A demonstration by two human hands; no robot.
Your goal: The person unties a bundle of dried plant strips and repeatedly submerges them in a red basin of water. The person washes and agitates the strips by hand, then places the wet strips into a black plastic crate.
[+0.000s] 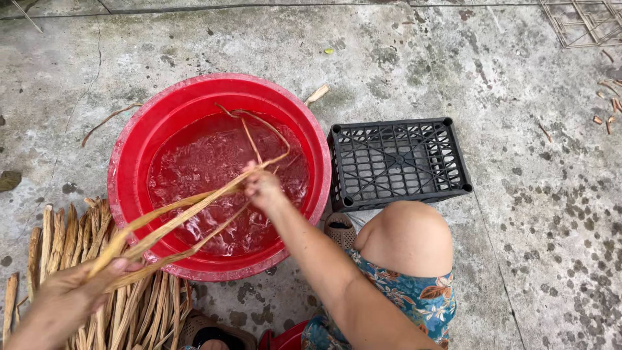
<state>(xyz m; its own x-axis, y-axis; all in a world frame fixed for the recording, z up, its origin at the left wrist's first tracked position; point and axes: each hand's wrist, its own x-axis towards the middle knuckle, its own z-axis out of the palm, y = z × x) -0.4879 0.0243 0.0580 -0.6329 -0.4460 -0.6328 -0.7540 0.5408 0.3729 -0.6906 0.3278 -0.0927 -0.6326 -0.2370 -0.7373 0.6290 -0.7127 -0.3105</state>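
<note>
Head view: a red basin (129,162) sits on the concrete floor (518,207), partly filled with rippling water (207,162). A bunch of long, tan fibre strips (188,214) stretches across the basin's near-left rim, running from the lower left up toward the middle of the water.

The left hand (71,291) sits at the lower left, outside the basin. Its grip is closed around the thick end of the strips, thumb lying over them.

The right hand (261,186) is above the water near the basin's centre. Its grip is pinched shut on the thin end of the same strips, whose tips curl upward and back past the fingers. The forearm reaches in from the lower right.

Beneath the left hand, a heap of dry, flat strips (71,259) lies on the floor, touching the basin's outer wall.

Just right of the basin stands a black plastic crate (398,162), bottom up or empty; I cannot tell which. The person's bare knee (408,236) is just in front of the crate, with patterned blue cloth (414,298) below it.
</note>
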